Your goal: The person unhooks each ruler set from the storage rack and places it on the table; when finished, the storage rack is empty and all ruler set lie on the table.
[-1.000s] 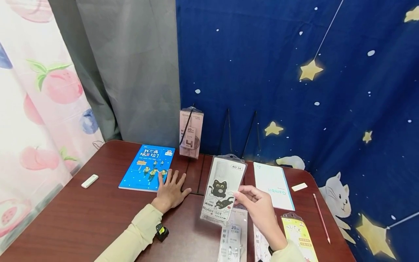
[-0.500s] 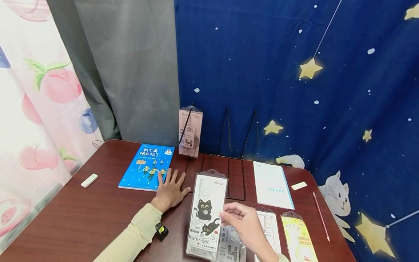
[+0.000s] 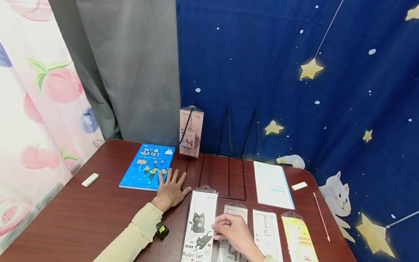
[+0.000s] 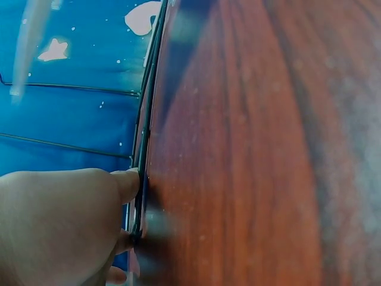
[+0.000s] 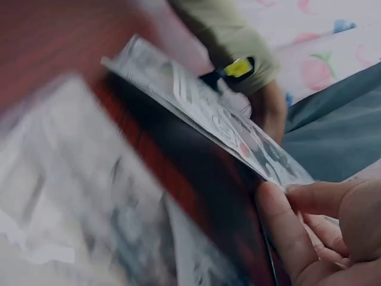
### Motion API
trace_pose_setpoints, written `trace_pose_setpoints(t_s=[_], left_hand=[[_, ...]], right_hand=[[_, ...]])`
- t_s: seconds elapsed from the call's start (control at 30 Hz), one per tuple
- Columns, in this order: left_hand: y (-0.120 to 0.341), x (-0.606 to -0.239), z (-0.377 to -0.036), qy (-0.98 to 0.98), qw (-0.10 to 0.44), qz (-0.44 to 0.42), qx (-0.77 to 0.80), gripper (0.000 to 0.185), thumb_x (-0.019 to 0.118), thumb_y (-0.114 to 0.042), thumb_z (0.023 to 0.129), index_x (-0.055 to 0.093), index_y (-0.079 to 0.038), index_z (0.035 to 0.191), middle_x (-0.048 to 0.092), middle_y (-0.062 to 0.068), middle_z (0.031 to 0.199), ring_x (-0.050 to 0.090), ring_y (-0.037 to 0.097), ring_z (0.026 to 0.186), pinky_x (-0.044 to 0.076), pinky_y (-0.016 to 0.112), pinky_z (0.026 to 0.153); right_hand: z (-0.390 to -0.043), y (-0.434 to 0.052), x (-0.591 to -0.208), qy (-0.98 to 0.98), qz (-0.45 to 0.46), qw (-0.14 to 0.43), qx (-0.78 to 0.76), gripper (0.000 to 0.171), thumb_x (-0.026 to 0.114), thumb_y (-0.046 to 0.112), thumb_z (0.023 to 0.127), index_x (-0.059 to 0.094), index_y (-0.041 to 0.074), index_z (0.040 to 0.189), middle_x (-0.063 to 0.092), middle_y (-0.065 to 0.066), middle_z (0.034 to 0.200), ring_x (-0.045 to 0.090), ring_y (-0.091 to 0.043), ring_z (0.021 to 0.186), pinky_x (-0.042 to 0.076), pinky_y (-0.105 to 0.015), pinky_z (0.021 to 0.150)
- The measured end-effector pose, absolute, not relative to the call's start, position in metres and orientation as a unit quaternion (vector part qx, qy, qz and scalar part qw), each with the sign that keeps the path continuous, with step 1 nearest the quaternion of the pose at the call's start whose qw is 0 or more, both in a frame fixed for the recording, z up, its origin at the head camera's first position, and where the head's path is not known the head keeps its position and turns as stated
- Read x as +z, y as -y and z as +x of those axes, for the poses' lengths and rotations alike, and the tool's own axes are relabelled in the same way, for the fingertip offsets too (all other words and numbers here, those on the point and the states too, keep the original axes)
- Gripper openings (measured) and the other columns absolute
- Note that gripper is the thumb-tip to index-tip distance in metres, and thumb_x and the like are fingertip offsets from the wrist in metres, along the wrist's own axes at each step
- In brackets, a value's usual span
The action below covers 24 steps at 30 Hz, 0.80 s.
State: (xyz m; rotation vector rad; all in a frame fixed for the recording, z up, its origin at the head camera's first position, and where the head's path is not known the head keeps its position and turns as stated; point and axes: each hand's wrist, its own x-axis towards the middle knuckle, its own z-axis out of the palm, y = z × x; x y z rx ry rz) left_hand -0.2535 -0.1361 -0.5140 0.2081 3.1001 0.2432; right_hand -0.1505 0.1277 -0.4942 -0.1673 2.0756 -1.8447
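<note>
My right hand (image 3: 235, 233) pinches the right edge of a ruler set (image 3: 204, 203) in a clear sleeve with black cats on its white card. In the right wrist view the ruler set (image 5: 196, 107) is tilted, with a dark gap under its near edge. My left hand (image 3: 170, 193) lies with fingers spread at the base of a black wire rack (image 3: 244, 182), fingertips over the corner of a blue book (image 3: 137, 171). On the rack's left hook hangs a pink ruler pack (image 3: 198, 131); the other two hooks hold nothing.
Right of the ruler set lie a grey ruler pack (image 3: 235, 209), a white-pink one (image 3: 275, 240) and a yellow one (image 3: 299, 240). A white Gambit notebook (image 3: 271, 182), an eraser (image 3: 299, 186) and a red pencil (image 3: 321, 218) are farther right. Another eraser (image 3: 90, 180) lies far left.
My right hand has brought the ruler set down and to the left, from above the grey pack to beside it. My left hand stays in place.
</note>
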Motion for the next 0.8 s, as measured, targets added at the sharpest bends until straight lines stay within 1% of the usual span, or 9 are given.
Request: trace_pose_setpoints(t_s=[0.1,0.23,0.37,0.57,0.7,0.73,0.8], left_hand=[[0.136,-0.512,-0.253,-0.995,0.011,0.067,0.078,0.066,0.047,-0.052,0.106,0.042,-0.012,0.159,0.036,0.022,0.165,0.02,0.047,0.158,0.004,0.074,0.123],[0.136,-0.51,-0.251,-0.995,0.014,0.067,0.068,0.067,0.045,-0.054,0.107,0.042,-0.013,0.159,0.036,0.022,0.165,0.02,0.046,0.158,0.006,0.074,0.123],[0.135,-0.508,-0.25,-0.996,0.018,0.064,0.062,0.066,0.046,-0.052,0.107,0.042,-0.013,0.159,0.036,0.021,0.166,0.02,0.046,0.159,0.006,0.074,0.123],[0.134,-0.51,-0.251,-0.996,0.017,0.066,0.063,0.065,0.046,-0.051,0.107,0.042,-0.013,0.159,0.036,0.021,0.166,0.021,0.046,0.159,0.007,0.074,0.123],[0.134,-0.51,-0.251,-0.996,0.016,0.065,0.063,0.065,0.047,-0.051,0.107,0.042,-0.013,0.159,0.036,0.021,0.166,0.02,0.045,0.159,0.006,0.074,0.123],[0.134,-0.51,-0.251,-0.996,0.015,0.065,0.064,0.065,0.047,-0.051,0.107,0.042,-0.013,0.159,0.036,0.021,0.166,0.02,0.045,0.159,0.006,0.074,0.123],[0.135,-0.51,-0.252,-0.996,0.014,0.065,0.064,0.066,0.047,-0.051,0.106,0.042,-0.013,0.16,0.036,0.021,0.166,0.02,0.045,0.159,0.006,0.073,0.124]], right_hand=[[-0.153,-0.128,-0.499,-0.754,-0.051,0.176,-0.631,0.017,0.076,0.005,0.09,0.071,-0.01,0.099,0.075,-0.01,0.081,0.073,-0.011,0.065,0.063,-0.028,0.066],[-0.155,-0.128,-0.502,-0.776,-0.041,0.187,-0.601,0.01,0.076,0.003,0.09,0.073,-0.006,0.094,0.076,-0.009,0.075,0.07,-0.009,0.059,0.062,-0.026,0.06],[-0.156,-0.126,-0.503,-0.787,-0.046,0.195,-0.583,0.008,0.074,0.002,0.089,0.072,-0.006,0.09,0.074,-0.009,0.07,0.069,-0.007,0.054,0.061,-0.027,0.056],[-0.156,-0.124,-0.502,-0.795,-0.044,0.198,-0.571,0.009,0.074,0.001,0.089,0.072,-0.006,0.093,0.073,-0.01,0.068,0.068,-0.007,0.051,0.061,-0.029,0.053],[-0.156,-0.128,-0.492,-0.803,-0.041,0.201,-0.56,0.011,0.073,0.004,0.09,0.073,-0.005,0.097,0.073,-0.01,0.067,0.066,-0.006,0.048,0.06,-0.029,0.051],[-0.157,-0.13,-0.487,-0.807,-0.042,0.198,-0.554,0.011,0.073,0.004,0.09,0.074,-0.005,0.097,0.072,-0.011,0.067,0.066,-0.007,0.048,0.06,-0.029,0.051],[-0.164,-0.139,-0.475,-0.83,-0.058,0.173,-0.527,0.012,0.072,0.006,0.091,0.075,-0.003,0.098,0.073,-0.012,0.069,0.067,-0.01,0.049,0.059,-0.03,0.05]])
